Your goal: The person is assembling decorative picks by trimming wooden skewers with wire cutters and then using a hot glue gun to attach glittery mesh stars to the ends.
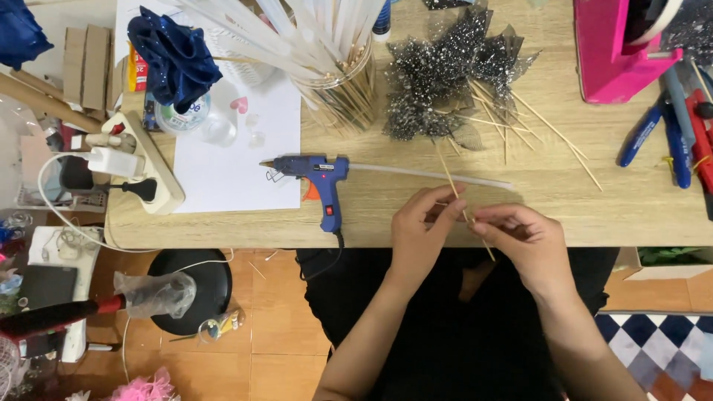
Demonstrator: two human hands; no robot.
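Both hands pinch one thin skewer at the table edge — left hand on its upper part, right hand lower down — just beside the glue gun (blue, lying flat).

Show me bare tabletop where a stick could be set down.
Bare wood lies between the glue gun and the pliers, below the flowers. The white paper is also largely free. Crowded: the jar, the tools at the right edge.
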